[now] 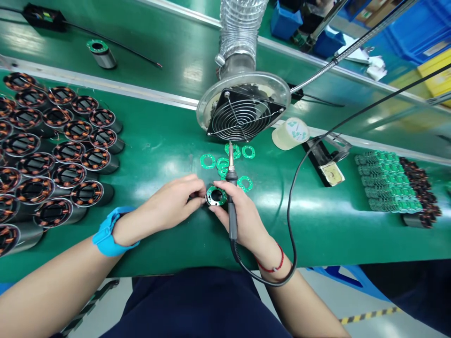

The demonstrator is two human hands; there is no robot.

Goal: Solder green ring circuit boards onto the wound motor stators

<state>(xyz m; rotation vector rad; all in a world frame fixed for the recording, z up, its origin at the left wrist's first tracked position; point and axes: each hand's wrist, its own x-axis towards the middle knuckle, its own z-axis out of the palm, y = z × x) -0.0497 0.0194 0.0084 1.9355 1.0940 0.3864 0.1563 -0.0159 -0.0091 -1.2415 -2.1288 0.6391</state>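
My right hand (pixel 244 218) has a soldering iron (pixel 232 220) tucked in it, its metal tip pointing away from me. The thumb and forefinger of that hand also grip the rim of a round motor part with a green ring-shaped circuit board (pixel 213 196) on top. At the left edge of this part, my left hand (pixel 176 199) is closed in a pinch; what lies between its fingertips is too small to make out. Several loose green ring boards (pixel 245 183) lie on the table just beyond my hands.
Wound motor stators (pixel 72 173) in metal housings crowd the left side. A fume extractor fan (pixel 243 115) hangs ahead. Behind the hands' right are a cream-coloured roll (pixel 291 134) and an iron stand (pixel 326 159). Stacked green boards (pixel 387 183) stand far right; the iron's cable (pixel 291 211) loops over my right forearm.
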